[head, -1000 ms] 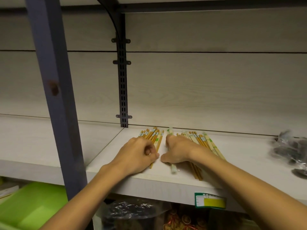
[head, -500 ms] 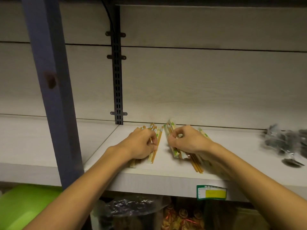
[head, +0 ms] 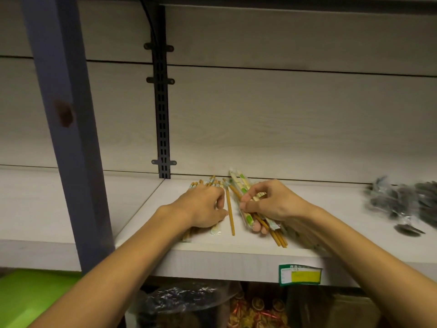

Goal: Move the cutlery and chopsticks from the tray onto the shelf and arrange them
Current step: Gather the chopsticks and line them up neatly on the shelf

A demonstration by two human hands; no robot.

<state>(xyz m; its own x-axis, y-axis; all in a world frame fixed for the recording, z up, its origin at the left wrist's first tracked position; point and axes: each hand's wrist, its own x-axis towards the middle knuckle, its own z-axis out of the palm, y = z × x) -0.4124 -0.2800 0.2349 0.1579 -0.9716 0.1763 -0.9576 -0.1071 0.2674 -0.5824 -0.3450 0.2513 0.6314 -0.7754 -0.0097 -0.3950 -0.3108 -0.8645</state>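
Wrapped chopsticks [head: 256, 215] lie bunched on the pale shelf [head: 212, 252], tips toward the back wall. One loose brown stick [head: 229, 210] lies between the two piles.

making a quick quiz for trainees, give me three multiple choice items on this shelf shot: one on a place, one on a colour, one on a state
1. Where does the lone brown chopstick lie?
A. on the shelf between the two hands
B. on the green tray
C. against the blue post

2. What colours is the price label on the shelf edge?
A. red and white
B. green and yellow
C. plain black

3. What is the right hand doing?
A. hanging idle
B. resting flat on the back wall
C. gripping a bundle of wrapped chopsticks

Answers:
1 A, it lies alone on the board between the left hand and the right hand.
2 B, green border, yellow patch.
3 C, its fingers curl round the bundle.
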